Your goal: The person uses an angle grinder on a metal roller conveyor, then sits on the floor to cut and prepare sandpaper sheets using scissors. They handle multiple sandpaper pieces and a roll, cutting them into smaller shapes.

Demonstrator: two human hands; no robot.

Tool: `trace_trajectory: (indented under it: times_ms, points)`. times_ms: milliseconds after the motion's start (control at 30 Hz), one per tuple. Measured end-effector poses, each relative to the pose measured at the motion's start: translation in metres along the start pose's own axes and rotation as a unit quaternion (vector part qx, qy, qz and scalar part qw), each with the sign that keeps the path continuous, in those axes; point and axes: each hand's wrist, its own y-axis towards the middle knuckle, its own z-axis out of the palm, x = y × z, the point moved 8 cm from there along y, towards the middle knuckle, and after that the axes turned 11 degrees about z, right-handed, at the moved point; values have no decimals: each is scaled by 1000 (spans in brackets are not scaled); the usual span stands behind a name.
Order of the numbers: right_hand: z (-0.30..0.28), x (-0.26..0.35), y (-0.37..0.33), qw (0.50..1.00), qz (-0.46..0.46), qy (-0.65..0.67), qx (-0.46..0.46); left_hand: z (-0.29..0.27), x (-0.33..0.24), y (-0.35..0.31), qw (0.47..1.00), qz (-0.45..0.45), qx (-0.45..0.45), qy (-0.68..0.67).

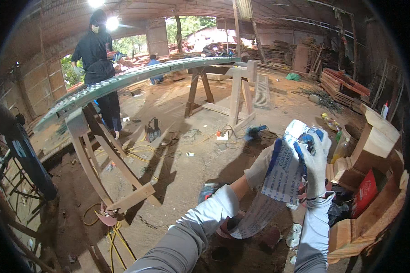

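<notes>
In front of me both hands, in white gloves with blue-coated palms, hold up a strip of sandpaper (282, 177), its white printed back toward me. My left hand (261, 164) grips the strip's left edge. Wrapped round the opposite edge, my right hand (315, 157) has its fingers closed near the upper end; a small dark object shows by these fingers, too unclear to name. Below the hands, a sandpaper roll (248, 225) lies on the ground with its printed strip curving upward. Whether it joins the held strip cannot be made out.
Carved wooden pieces (366, 154) and a red packet (368, 193) stand close on my right. A blue power tool (255, 132) and yellow cords (116, 245) lie on the dirt floor. A long slatted panel (136, 77) rests on trestles, with a masked person (98, 59) behind it.
</notes>
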Motion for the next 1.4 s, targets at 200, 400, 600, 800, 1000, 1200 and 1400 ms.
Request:
trace_trajectory:
  times_ms: [200,400,600,800,1000,1200,1400]
  points:
    - [-17,-2,19,995,-43,86,3,3,-27,-14,962,-262,-71,-15]
    - [-4,3,15,966,79,223,105,-10,-15,4,977,-212,16,-5]
    - [-19,-5,8,984,42,153,81,31,-58,26,924,198,140,295]
    - [-16,-9,4,987,83,116,74,25,-34,10,856,267,158,415]
    - [-18,-10,1,982,88,156,60,23,-28,13,881,202,151,401]
    - [-5,-23,-5,978,119,166,36,22,10,15,981,-175,-41,-75]
    - [-1,-33,-9,958,97,265,-50,9,16,15,991,-112,-73,6]
